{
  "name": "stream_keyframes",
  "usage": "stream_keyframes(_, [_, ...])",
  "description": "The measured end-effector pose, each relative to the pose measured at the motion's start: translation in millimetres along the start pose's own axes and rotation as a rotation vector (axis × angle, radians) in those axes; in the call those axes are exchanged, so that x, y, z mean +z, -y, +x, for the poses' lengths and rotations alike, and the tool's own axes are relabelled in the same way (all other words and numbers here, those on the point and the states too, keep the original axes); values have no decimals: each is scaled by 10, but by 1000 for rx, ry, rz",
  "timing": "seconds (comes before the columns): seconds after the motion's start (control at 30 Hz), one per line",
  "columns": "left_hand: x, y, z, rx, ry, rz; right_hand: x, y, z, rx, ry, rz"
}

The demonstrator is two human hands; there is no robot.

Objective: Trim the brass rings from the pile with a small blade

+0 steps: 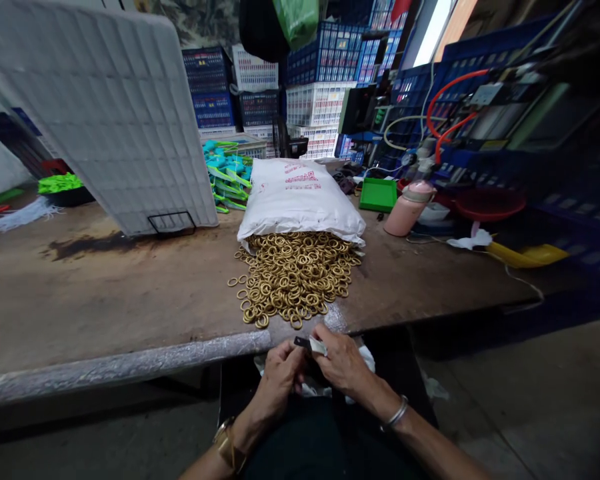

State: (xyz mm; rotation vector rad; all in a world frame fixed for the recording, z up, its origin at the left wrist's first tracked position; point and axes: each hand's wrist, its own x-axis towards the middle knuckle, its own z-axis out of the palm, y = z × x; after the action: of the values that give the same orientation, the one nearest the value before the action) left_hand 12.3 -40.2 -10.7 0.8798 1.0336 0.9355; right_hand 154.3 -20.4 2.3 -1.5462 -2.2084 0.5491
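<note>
Just in front of the table's near edge, my right hand [343, 360] is closed on a small flat tool [319, 347], pale along the middle with a black end that points left. Its exact kind does not show. Close beside it, my left hand [281, 373] has its fingers pinched together near that black end; whatever lies between them is hidden. Beyond both hands, a heap of brass-coloured rings [300, 273] spills from the mouth of a white sack [300, 197] with red print. Crumpled white material [367, 358] shows below my hands.
A tall white ribbed panel [115, 120] leans at the left on a black wire stand [173, 223]. Turquoise and lime plastic pieces [227, 173] lie beside the sack. To the right stand a green tray [379, 194], a pink bottle [409, 210] and a machine with red hoses [500, 100].
</note>
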Motion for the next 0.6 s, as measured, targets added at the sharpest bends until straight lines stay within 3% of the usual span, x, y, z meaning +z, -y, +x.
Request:
stream_keyframes(0.1, [-11, -41, -16, 13, -22, 54, -2, 49, 11, 15, -1, 94])
stream_keyframes(0.23, [-18, -56, -32, 89, -86, 102, 33, 44, 54, 160, 14, 429])
stream_keyframes(0.43, [-4, 22, -3, 281, -136, 246, 185, -18, 52, 447, 214, 890])
stream_keyframes(0.6, [32, -50, -12, 179, -108, 225, 238, -21, 48, 493, 249, 1054])
